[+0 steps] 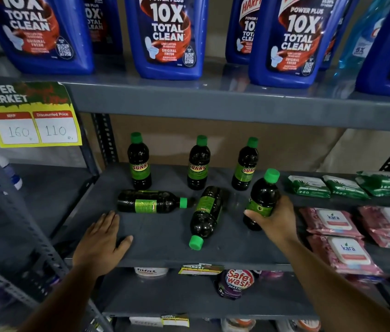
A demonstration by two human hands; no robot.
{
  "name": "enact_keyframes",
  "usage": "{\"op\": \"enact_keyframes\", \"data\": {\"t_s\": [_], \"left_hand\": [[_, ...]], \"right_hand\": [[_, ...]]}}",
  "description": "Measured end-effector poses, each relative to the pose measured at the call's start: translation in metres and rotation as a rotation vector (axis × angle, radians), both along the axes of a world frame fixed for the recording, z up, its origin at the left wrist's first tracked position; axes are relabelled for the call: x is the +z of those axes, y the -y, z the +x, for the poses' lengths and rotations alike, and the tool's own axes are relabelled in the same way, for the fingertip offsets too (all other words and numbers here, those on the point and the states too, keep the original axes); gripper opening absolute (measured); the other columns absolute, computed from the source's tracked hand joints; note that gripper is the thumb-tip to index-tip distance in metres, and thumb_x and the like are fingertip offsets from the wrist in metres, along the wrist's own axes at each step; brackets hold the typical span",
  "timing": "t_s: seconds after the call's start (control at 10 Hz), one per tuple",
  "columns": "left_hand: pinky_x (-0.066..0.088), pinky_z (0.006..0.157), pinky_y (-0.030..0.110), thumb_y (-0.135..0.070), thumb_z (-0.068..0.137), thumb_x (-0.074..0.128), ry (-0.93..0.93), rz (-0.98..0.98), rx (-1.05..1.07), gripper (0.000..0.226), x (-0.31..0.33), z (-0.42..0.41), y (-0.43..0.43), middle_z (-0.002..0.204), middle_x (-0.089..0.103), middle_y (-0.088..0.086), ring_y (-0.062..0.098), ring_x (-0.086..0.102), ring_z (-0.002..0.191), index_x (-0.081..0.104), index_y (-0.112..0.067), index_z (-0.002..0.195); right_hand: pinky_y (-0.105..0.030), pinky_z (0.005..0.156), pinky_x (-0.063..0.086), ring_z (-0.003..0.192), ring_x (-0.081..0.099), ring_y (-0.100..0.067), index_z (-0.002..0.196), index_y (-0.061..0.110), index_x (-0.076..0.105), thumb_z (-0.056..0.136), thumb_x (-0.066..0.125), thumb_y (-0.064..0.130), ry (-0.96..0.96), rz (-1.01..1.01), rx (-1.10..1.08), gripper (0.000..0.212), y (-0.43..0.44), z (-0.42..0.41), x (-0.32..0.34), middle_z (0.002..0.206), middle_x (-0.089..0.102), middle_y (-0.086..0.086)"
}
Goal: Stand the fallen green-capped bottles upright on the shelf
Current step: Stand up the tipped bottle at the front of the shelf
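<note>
Dark plastic bottle with a green cap (262,200) sits clamped in the right hand (275,220), nearly upright and leaning slightly; it should be eased down until its base sits flat on the grey metal shelf (160,238) before the fingers let go. Between the hands, two more green-capped bottles lie fallen (150,202) (205,215), while the left hand (103,240) rests flat and empty on the shelf edge.

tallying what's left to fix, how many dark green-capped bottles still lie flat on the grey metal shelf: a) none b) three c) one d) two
d: two dark green-capped bottles lie on their sides on the grey metal shelf, one with its cap pointing right, the other with its cap toward the front edge; the right hand grips a fourth, nearly upright bottle.
</note>
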State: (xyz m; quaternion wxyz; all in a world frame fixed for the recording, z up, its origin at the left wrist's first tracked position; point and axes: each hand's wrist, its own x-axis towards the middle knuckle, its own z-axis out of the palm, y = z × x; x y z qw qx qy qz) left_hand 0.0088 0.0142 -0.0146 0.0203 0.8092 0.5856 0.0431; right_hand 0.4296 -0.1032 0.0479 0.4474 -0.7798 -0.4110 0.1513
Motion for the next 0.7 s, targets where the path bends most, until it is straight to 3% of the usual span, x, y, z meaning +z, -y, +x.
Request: {"op": "enact_keyframes", "data": {"t_s": [0.1,0.2,0.3,0.4,0.5,0.6,0.7], "left_hand": [[0.011,0.118,0.039,-0.073,0.074,0.003,0.003,0.007,0.0,0.1,0.0002,0.0004,0.001,0.16,0.011,0.008,0.021,0.008,0.146,0.013,-0.008,0.15],[0.01,0.118,0.038,-0.071,0.075,0.003,0.003,0.013,-0.005,0.098,-0.0005,-0.0005,0.0011,0.16,0.01,0.008,0.02,0.006,0.147,0.012,-0.008,0.15],[0.01,0.118,0.037,-0.07,0.077,0.005,0.008,0.015,-0.011,0.096,-0.0006,-0.0006,0.0008,0.16,0.01,0.008,0.02,0.006,0.147,0.013,-0.008,0.15],[0.01,0.118,0.037,-0.07,0.077,0.006,0.009,0.022,-0.008,0.096,-0.0014,-0.0006,0.0006,0.16,0.012,0.009,0.02,0.007,0.146,0.014,-0.008,0.15],[0.01,0.118,0.037,-0.07,0.078,0.005,0.001,0.018,-0.007,0.095,-0.0021,-0.0013,-0.0009,0.16,0.01,0.008,0.02,0.006,0.146,0.012,-0.009,0.15],[0.01,0.118,0.037,-0.071,0.078,0.006,0.004,0.02,-0.008,0.095,-0.0031,-0.0006,0.0,0.16,0.01,0.007,0.019,0.006,0.146,0.012,-0.009,0.15],[0.008,0.118,0.036,-0.071,0.077,0.004,-0.007,0.017,-0.009,0.096,-0.0031,-0.0011,0.0001,0.161,0.007,0.007,0.019,0.004,0.147,0.01,-0.009,0.15]], "right_hand": [[-0.032,0.079,0.044,0.103,0.062,-0.025,0.126,0.014,0.04,0.066,0.085,0.019,-0.095,0.017,-0.031,0.075,-0.0027,-0.0067,0.0015,0.111,0.061,-0.004],[-0.031,0.088,0.042,0.109,0.057,-0.018,0.128,0.02,0.033,0.065,0.088,0.013,-0.1,0.107,-0.012,0.084,-0.0049,-0.0067,-0.0032,0.119,0.052,0.0],[-0.029,0.087,0.04,0.104,0.053,-0.013,0.131,0.014,0.036,0.062,0.091,0.022,-0.063,0.117,-0.064,0.089,-0.0051,-0.0088,-0.0014,0.119,0.052,0.003],[-0.032,0.088,0.041,0.11,0.056,-0.019,0.137,0.014,0.03,0.065,0.088,0.018,-0.089,0.091,-0.022,0.092,-0.0072,-0.0098,-0.0011,0.12,0.054,0.002],[-0.033,0.086,0.05,0.104,0.061,-0.016,0.121,0.024,0.047,0.053,0.092,0.036,0.029,0.092,-0.048,0.082,-0.0098,-0.0088,-0.0054,0.111,0.062,0.003],[-0.022,0.066,0.047,0.095,0.066,-0.02,0.116,0.021,0.048,0.064,0.087,0.016,-0.048,0.059,-0.065,0.066,-0.0096,-0.0119,-0.0063,0.098,0.064,0.007],[-0.028,0.076,0.044,0.098,0.063,-0.024,0.13,0.015,0.039,0.068,0.082,0.011,-0.076,0.045,-0.054,0.075,-0.0081,-0.0138,-0.0041,0.107,0.062,-0.001]]}}
